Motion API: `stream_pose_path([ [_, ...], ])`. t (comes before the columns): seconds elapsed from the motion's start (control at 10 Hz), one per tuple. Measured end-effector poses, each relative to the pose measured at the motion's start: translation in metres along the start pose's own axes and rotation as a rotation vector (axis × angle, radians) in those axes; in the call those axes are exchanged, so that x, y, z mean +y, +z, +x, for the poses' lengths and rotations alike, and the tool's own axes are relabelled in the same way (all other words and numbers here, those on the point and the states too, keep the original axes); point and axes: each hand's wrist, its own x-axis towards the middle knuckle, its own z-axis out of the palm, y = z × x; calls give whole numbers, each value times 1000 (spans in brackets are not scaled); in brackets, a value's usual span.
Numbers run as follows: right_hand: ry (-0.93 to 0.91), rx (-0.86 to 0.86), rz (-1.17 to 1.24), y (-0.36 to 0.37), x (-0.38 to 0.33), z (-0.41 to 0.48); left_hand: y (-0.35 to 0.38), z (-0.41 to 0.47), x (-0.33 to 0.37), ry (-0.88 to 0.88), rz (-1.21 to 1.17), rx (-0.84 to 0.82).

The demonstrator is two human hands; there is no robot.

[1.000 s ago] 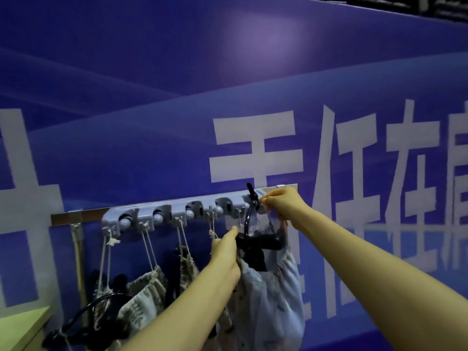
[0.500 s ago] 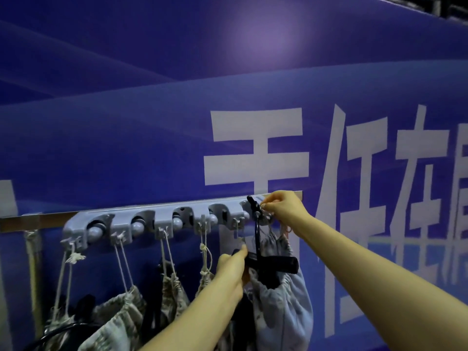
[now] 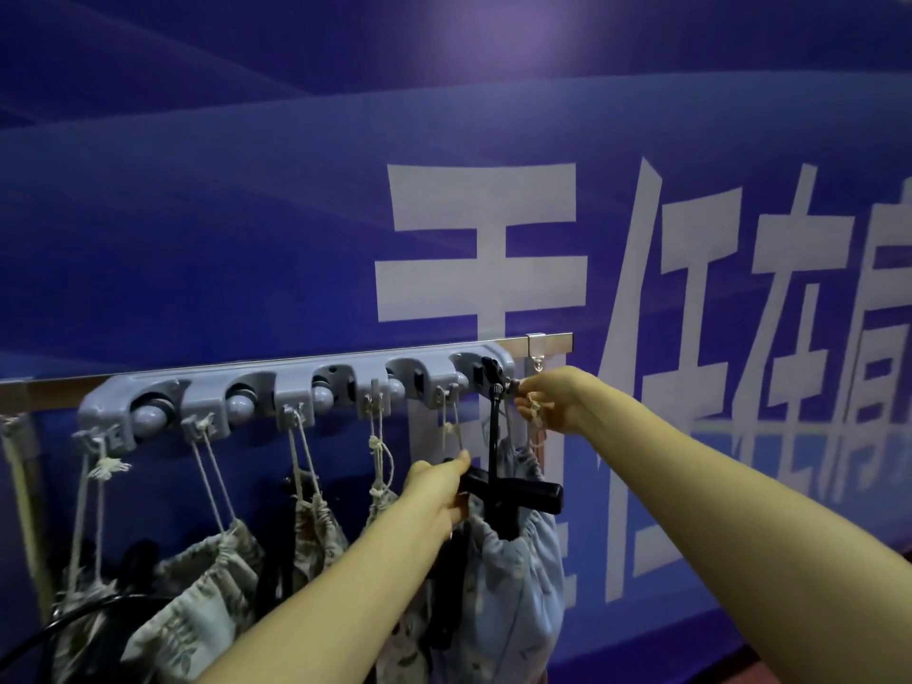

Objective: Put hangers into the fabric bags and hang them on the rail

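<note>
Grey hook rack (image 3: 296, 387) sits on the metal rail (image 3: 552, 344) against the blue wall. Four patterned bags hang by cords left of the black hanger (image 3: 496, 466); the pale blue bag (image 3: 513, 585) hangs directly beneath it, at the rack's right end.

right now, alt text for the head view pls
Two bare hands hang a pale blue fabric bag on a grey plastic hook rail: the left hand grips its black hanger, the right hand pinches the cord.

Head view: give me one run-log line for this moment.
left hand: gripping black hanger | right hand: pinching drawstring at rail end | blue bag: hanging below
</note>
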Motion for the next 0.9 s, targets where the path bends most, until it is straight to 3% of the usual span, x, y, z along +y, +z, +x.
stream_pose_path([
  [0.2, -114, 71, -195, 2, 9, -10, 3, -9, 14, -8, 129, -48],
  [0.4, -304, 134, -660, 11, 14, -19, -15, -36, 19, -53, 319, -109],
  [0.5, -322, 181, -813, 15, 14, -28, -29, -54, 21, -123, 272, -87],
  [0.7, -648, 388, -907, 47, 11, -60, -63, -83, 47, 18, 218, -33],
  [0.9, -791, 136, -817, 114, 8, -99, -118, -123, 64, 121, 237, 63],
])
